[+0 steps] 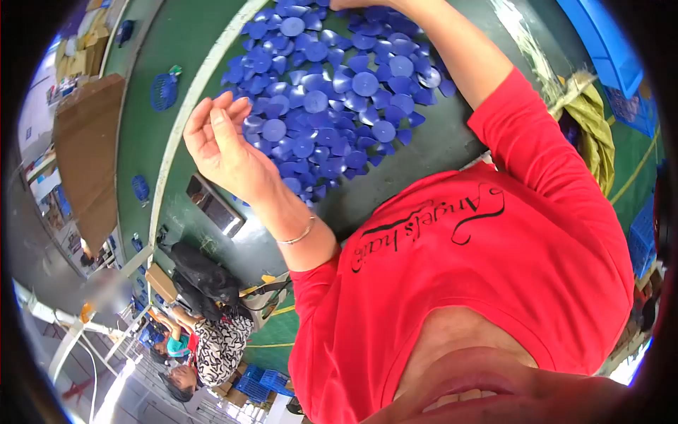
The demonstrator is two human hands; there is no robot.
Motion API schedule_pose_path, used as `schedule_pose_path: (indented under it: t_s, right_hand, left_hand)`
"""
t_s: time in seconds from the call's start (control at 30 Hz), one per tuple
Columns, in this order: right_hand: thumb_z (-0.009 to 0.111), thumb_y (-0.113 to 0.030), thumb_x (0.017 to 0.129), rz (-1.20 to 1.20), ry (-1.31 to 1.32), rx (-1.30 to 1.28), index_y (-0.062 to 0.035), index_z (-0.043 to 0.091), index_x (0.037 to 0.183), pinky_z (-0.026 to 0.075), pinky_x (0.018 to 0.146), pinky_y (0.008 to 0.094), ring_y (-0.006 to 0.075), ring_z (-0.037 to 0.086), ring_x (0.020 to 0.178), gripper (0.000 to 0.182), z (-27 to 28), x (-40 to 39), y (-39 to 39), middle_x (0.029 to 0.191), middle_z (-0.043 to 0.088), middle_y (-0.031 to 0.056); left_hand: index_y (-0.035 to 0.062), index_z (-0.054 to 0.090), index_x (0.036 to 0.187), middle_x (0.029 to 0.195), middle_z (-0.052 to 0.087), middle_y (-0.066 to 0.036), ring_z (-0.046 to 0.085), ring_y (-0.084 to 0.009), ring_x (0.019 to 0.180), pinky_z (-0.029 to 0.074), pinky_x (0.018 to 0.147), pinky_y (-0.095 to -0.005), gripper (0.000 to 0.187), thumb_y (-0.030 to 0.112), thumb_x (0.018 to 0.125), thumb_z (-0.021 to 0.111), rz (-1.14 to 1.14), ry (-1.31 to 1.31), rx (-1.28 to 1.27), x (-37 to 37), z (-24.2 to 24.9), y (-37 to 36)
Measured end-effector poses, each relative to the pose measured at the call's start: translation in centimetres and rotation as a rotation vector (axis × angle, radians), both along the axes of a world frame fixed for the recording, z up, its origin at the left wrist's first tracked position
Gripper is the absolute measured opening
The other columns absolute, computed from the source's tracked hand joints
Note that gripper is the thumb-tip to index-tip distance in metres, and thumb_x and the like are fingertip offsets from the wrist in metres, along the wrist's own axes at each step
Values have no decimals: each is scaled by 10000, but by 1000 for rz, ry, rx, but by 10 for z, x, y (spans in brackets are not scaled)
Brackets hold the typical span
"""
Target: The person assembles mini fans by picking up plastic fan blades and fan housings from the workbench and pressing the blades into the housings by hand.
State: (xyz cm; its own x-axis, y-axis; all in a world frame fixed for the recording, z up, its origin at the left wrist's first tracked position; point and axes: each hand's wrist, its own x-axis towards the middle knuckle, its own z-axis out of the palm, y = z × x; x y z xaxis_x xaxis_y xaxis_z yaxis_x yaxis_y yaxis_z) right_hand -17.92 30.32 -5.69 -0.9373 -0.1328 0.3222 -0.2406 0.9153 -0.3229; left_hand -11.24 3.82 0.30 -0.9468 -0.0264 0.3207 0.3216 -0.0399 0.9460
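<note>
A wide heap of blue plastic pieces (314, 102), each with a round disc and pointed petal-like blades, is spread over the dark green table (395, 173). My left hand (229, 145) hovers at the heap's left edge, its fingers loosely curled and the thumb apart; I see nothing in it. A thin bracelet (300, 233) circles that wrist. At the far side of the pile is my right hand (357, 3), mostly cut off by the top of the view, so its fingers and anything they hold are hidden.
A dark flat rectangular object (212, 205) lies left of the heap, near a pale rail (173, 145). Beyond are small blue baskets (164, 92) and brown cardboard (88, 155). A blue bin (604, 42) and a yellow-green sack (597, 134) stand right. Another person (222, 346) works lower left.
</note>
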Motion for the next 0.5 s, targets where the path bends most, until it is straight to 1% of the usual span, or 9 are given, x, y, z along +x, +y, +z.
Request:
schedule_pose_path:
  t_s: [0.13, 0.2, 0.3, 0.33, 0.37, 0.4, 0.43, 0.47, 0.5]
  right_hand:
    - [667, -127, 675, -22, -115, 103, -68, 672, 904, 527, 668, 401, 297, 658, 765, 236, 5, -1, -4, 838, 666, 146]
    - [660, -128, 685, -29, -146, 95, -64, 677, 893, 537, 659, 416, 308, 664, 782, 218, 14, 1, -1, 837, 674, 145]
    - [628, -137, 636, -92, -144, 123, -102, 655, 821, 525, 664, 461, 344, 650, 773, 191, 15, 6, 1, 733, 641, 146]
    - [629, -134, 627, -95, -191, 114, -106, 665, 797, 527, 647, 460, 339, 654, 773, 176, 18, 6, 2, 748, 650, 145]
    - [639, -141, 614, -107, -218, 130, -102, 674, 762, 529, 628, 458, 333, 660, 767, 158, 14, 3, 3, 754, 659, 140]
    - [643, -145, 608, -104, -222, 134, -97, 683, 752, 532, 627, 454, 324, 665, 765, 157, 20, 6, 2, 755, 664, 137]
    - [646, -153, 604, -92, -197, 128, -92, 682, 754, 533, 627, 454, 320, 666, 761, 165, 20, 8, 4, 746, 662, 142]
    - [645, -157, 615, -103, -195, 144, -92, 682, 759, 533, 631, 453, 322, 665, 761, 161, 14, 5, 4, 754, 665, 143]
    - [654, -174, 627, -121, -154, 130, -97, 677, 764, 532, 640, 449, 326, 663, 761, 159, 11, 6, 4, 767, 665, 135]
  left_hand:
    - [-35, 516, 1122, 1008, 639, -157, 651, -206, 838, 540, 736, -299, 245, 102, 926, 569, 79, -34, -277, -75, 8, -53]
    - [-32, 542, 1122, 980, 645, -127, 642, -181, 775, 538, 704, -295, 321, 158, 880, 637, 153, -67, -382, -137, -10, -93]
    - [-40, 571, 1145, 860, 656, -118, 580, -124, 643, 467, 525, -290, 539, 364, 811, 696, 366, -93, -779, -238, -67, -163]
    - [-2, 590, 1147, 1066, 639, -192, 627, -274, 962, 504, 830, -386, 662, 522, 753, 686, 507, -152, -1098, -263, -83, -185]
    - [1, 591, 1169, 1143, 610, -220, 580, -331, 1072, 466, 894, -408, 744, 612, 747, 623, 516, -316, -1089, -239, -59, -152]
    - [0, 668, 1007, 1027, 660, -200, 630, -315, 957, 483, 829, -416, 664, 616, 770, 592, 474, -372, -1094, -286, -98, -187]
    - [3, 699, 789, 772, 683, -157, 658, -287, 761, 488, 758, -426, 629, 616, 793, 559, 346, -537, -1058, -263, -73, -160]
    - [1, 671, 644, 544, 609, -101, 611, -232, 544, 492, 621, -401, 636, 598, 818, 538, 423, -295, -1108, -290, -109, -179]
    - [-31, 645, 633, 551, 597, -105, 576, -184, 482, 478, 523, -359, 622, 551, 835, 555, 391, -444, -914, -261, -78, -140]
